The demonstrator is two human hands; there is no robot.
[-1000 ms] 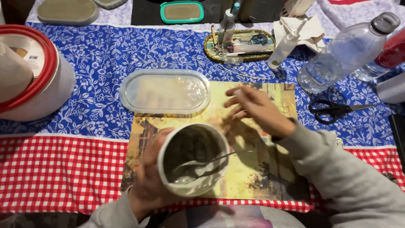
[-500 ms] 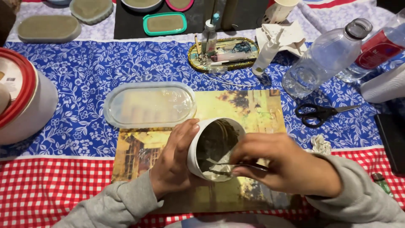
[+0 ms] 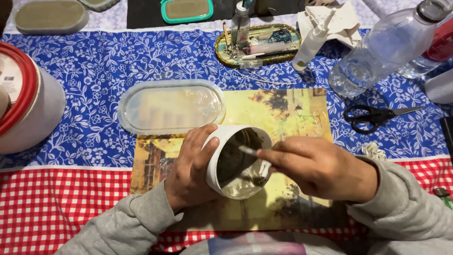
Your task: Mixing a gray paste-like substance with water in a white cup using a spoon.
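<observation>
Tilted over the picture mat [image 3: 302, 113], the white cup [image 3: 231, 163] is clasped by the left hand [image 3: 188, 172] while a stirring stick [image 3: 247, 151] is pinched in the right hand [image 3: 321, 167], so grey mix could be slopped onto the mat or, farther off, the clear oval mould [image 3: 172, 106].

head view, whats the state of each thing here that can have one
white cup: tilted, grey mix inside, gripped by left hand
stirring stick: in the cup, pinched by right hand
oval clear mould: flat, open side up
scissors: shut, lying flat
clear bottle: cap on
white tub: red lid on
</observation>
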